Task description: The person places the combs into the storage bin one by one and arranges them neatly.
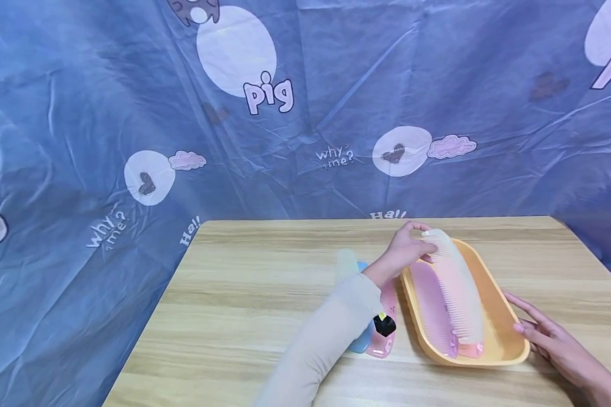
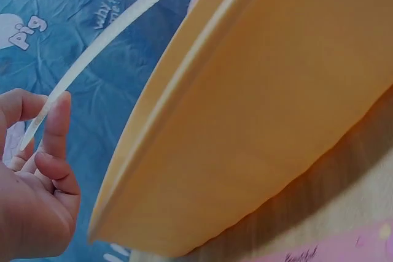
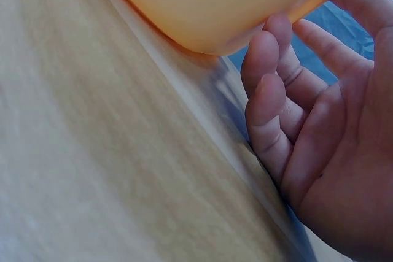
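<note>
Nearest, the pale sleeve [image 1: 315, 345] of the left arm ran in from below, cut off by the bottom edge; what the black patch [image 1: 384, 325] at its wrist was could not be made out. Under that arm, short of the left hand, lay a pink comb [image 1: 381, 346], a blue comb [image 1: 359, 343] and a pale green comb [image 1: 345, 263]. The sleeve hid much of these 3, so their overlap was unclear.

The right hand [image 1: 555, 339] gripped the near right side of a yellow tray [image 1: 498, 328], thumb at the rim, other fingers bent by the outer wall; some fingertips were hard to see. Left of that hand, in the tray, lay a purple comb [image 1: 433, 311] and a second pink comb [image 1: 471, 349], mostly covered, only its near end plain.

Farther off, the left hand [image 1: 407, 249] pinched the far end of a whitish comb [image 1: 463, 277] between thumb and fingers. This comb slanted over the tray toward the right hand; whether its near end touched the pink beneath could not be told. Beyond both hands, past the wood-grain tabletop [image 1: 234, 288], hung a printed blue cloth [image 1: 310, 73], its outer lettering cropped.
</note>
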Demonstrator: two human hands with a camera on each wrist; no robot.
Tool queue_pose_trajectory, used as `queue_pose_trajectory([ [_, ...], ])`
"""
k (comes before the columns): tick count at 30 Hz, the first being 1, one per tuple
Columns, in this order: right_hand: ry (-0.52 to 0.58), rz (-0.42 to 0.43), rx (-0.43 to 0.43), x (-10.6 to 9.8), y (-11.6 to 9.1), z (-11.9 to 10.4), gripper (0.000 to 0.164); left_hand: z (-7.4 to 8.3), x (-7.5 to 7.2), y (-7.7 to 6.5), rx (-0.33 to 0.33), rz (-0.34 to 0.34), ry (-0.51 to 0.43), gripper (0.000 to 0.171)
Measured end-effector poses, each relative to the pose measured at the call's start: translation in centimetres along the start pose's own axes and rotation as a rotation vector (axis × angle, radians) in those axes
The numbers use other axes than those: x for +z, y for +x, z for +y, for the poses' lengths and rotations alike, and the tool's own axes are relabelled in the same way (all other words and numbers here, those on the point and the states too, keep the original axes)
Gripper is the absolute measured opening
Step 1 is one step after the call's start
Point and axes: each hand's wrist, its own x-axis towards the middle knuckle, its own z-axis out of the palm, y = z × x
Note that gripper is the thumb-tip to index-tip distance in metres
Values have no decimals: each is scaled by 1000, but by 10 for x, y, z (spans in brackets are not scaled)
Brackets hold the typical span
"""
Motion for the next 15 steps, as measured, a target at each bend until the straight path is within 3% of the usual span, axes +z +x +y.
queue_pose_trajectory([
  [7,-64,41,21,-3,1,-2,66,-9,14,2,-4,-18,15,37],
  [15,-81,38,10,-4,1,-1,66,-11,20,3,-13,-74,216,36],
])
